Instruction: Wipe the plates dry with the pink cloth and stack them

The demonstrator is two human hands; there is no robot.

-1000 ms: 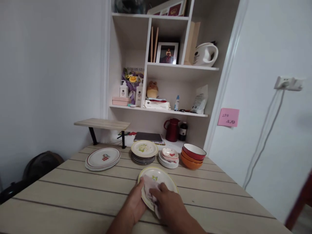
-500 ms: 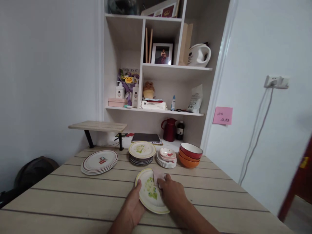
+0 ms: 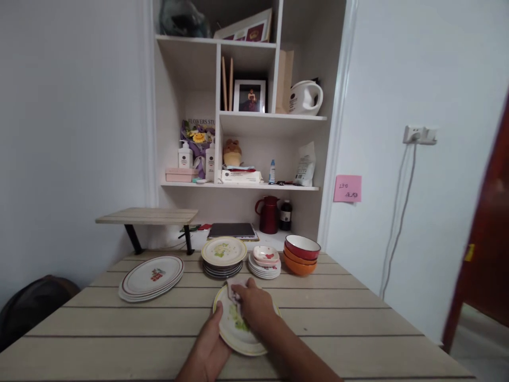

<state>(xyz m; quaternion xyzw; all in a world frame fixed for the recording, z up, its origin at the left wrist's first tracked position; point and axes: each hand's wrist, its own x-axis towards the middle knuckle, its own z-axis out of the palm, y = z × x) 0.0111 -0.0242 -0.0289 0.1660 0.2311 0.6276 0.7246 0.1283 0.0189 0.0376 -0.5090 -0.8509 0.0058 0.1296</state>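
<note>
My left hand (image 3: 209,342) grips the left edge of a round plate (image 3: 248,347), thumb on the rim and fingers underneath. The plate is cream with a yellow rim and a green leafy print, tilted above the table. My right hand (image 3: 258,307) presses a pale pinkish cloth (image 3: 233,289) onto the plate's upper left part, its fingers closed on the cloth. Part of the print is hidden under the right hand. Just behind is a stack of plates (image 3: 224,251), the top one with the same yellow rim and green print.
Oval plates (image 3: 153,276) lie stacked at the left. Small dishes (image 3: 265,264) and a stack of bowls (image 3: 301,256) sit behind to the right. A raised wooden stand (image 3: 149,215) is at the back left, and a dark red jug (image 3: 269,215) stands behind.
My right hand and the cloth have moved left across the plate, towards its upper left rim. The camera view has turned slightly right and up. My left hand keeps its hold.
</note>
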